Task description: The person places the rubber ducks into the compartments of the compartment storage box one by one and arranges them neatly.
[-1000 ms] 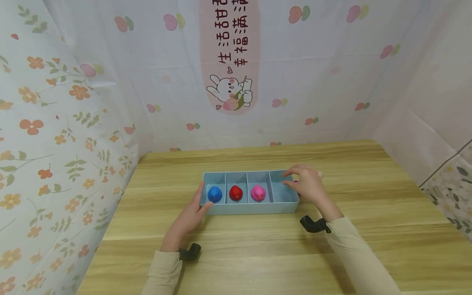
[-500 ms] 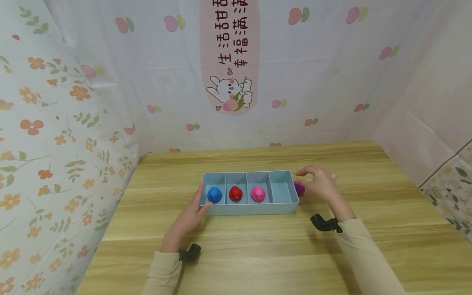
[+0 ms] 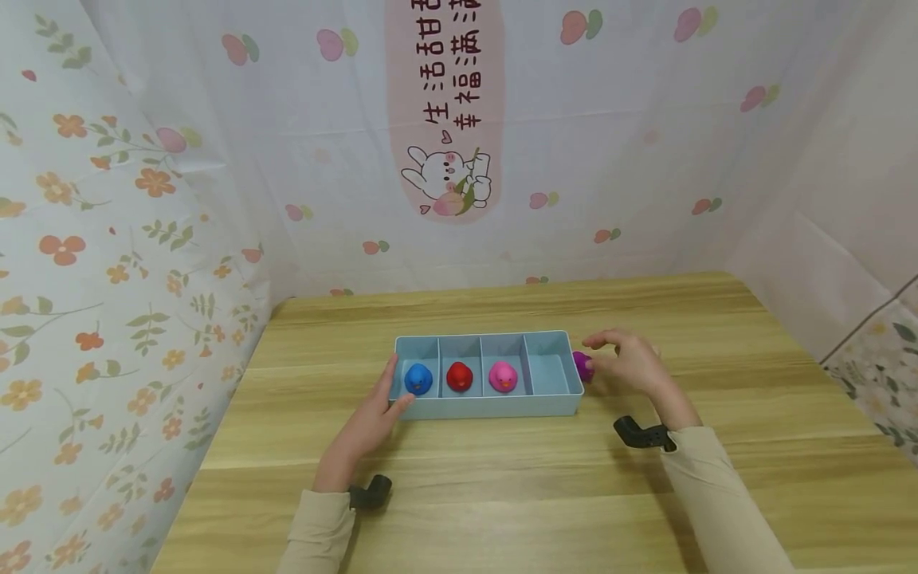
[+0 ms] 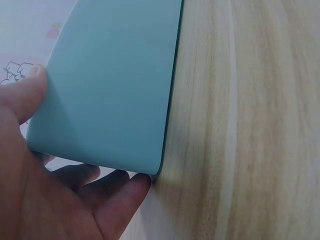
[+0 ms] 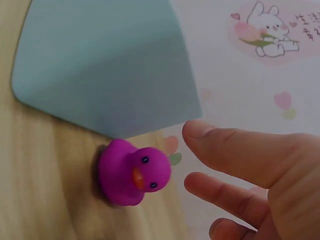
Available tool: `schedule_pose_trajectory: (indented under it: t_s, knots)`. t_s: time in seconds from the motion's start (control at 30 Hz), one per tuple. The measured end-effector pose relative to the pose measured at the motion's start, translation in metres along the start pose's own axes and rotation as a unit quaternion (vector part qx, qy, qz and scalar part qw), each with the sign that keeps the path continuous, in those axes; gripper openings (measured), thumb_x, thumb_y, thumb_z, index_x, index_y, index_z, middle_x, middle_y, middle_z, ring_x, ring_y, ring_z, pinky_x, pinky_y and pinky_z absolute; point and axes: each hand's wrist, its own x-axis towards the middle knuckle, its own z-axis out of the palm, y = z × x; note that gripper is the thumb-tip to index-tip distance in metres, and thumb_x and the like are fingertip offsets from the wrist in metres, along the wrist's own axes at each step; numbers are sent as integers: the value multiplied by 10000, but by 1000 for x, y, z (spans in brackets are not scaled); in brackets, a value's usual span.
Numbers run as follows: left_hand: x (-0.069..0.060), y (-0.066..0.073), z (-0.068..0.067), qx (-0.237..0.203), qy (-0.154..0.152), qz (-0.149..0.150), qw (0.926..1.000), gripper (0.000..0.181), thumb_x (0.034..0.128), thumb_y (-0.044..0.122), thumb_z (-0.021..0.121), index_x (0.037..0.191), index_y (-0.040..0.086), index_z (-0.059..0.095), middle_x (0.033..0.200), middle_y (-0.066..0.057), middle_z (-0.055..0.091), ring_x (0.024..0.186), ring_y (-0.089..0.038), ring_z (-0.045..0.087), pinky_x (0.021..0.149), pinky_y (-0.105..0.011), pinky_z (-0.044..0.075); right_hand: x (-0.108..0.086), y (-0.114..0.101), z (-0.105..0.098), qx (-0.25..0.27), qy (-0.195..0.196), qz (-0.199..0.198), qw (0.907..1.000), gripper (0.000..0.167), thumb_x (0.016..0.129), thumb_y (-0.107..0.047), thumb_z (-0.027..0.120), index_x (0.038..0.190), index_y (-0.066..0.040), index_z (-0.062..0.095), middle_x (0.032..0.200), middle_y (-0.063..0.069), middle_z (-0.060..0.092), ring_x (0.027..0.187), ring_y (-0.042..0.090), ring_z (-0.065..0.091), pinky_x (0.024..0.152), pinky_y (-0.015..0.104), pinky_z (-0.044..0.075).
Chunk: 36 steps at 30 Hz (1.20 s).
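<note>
A pale blue divided box [image 3: 495,407] sits on the wooden table. Its compartments hold a blue rubber duck [image 3: 418,379], a red rubber duck [image 3: 459,377] and a pink rubber duck [image 3: 504,376]; the rightmost compartment has no duck. My left hand [image 3: 373,416] holds the box's left end, with the thumb at the front rim and the fingers against the end wall. A purple rubber duck [image 5: 131,172] stands upright on the table beside the box's right end. Over it hovers my right hand [image 3: 633,367], thumb and fingers apart, touching neither duck nor box.
The wooden table [image 3: 466,494] extends in front of the box and to both sides. A patterned white cloth [image 3: 323,159] hangs behind it. Each wrist carries a black camera mount, such as the right mount [image 3: 638,434].
My right hand has moved right, from over the rightmost compartment to beyond the box's right end, uncovering more of the purple duck. My left hand, the box and the other ducks stay put.
</note>
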Motion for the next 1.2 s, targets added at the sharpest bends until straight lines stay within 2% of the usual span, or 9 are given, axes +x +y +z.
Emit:
schedule_pose_trajectory:
  t_s: [0.27,0.37,0.47,0.53,0.63,0.8,0.93,1.07,1.2]
  knots:
    - [0,1,0,-1,-5,-32,10000,766,996,308,501,1550,151,-4,1607,-136,88,1462,-360,138,1168,-524,157,1,13,9,129,-148,-40,9998,346,832,-143,724,1162,-62,657,1190,194,618,1091,445,541,898,552,391]
    - [0,2,0,2,1,-65,10000,768,995,310,502,1550,160,-7,1606,-138,91,1460,-360,143,1168,-523,158,3,18,13,259,-261,-25,9993,377,818,-113,731,1178,-45,645,1202,212,603,913,355,573,753,436,470]
    - [-1,1,0,-13,11,-90,10000,763,994,321,500,1551,168,1,1607,-130,97,1461,-355,145,1167,-523,165,3,22,18,428,-413,88,9982,423,809,-107,740,1211,-46,623,1203,215,590,727,206,540,619,306,430]
    - [-1,1,0,-7,16,-78,10000,759,995,329,497,1551,167,6,1607,-126,98,1461,-354,148,1165,-525,170,4,25,21,514,-464,158,9975,454,803,-106,745,1233,-52,609,1203,212,584,672,154,528,601,275,415]
    - [-1,0,0,10,9,-73,10000,757,995,346,494,1552,174,11,1610,-109,96,1463,-342,148,1166,-520,178,4,28,24,541,-452,136,9974,489,795,-94,749,1256,-49,594,1231,225,569,726,166,561,664,280,410]
    - [-2,0,0,23,-12,-111,9999,766,991,366,495,1552,192,4,1613,-89,87,1466,-327,145,1168,-514,176,4,32,28,516,-380,-3,9979,485,796,-65,739,1257,-27,590,1275,259,542,960,303,560,783,327,399]
    - [-3,0,-1,44,-32,-86,9999,772,990,376,493,1552,186,-1,1612,-96,84,1465,-332,145,1167,-517,172,3,35,31,599,-335,-36,9976,456,808,-45,724,1244,-18,596,1256,268,545,1066,369,547,838,396,431]
    - [-3,1,-1,40,-52,-68,10000,772,989,383,490,1552,186,0,1612,-101,82,1464,-332,142,1168,-517,172,3,37,34,429,-191,-20,9989,424,819,-72,723,1227,-41,614,1204,246,576,1043,355,557,842,403,398]
    - [-3,2,-1,34,-68,-134,9999,765,992,372,489,1552,192,0,1611,-103,83,1463,-337,145,1167,-519,174,3,37,36,218,-36,10,9998,398,828,-113,720,1212,-64,626,1100,202,601,874,284,548,747,348,321]
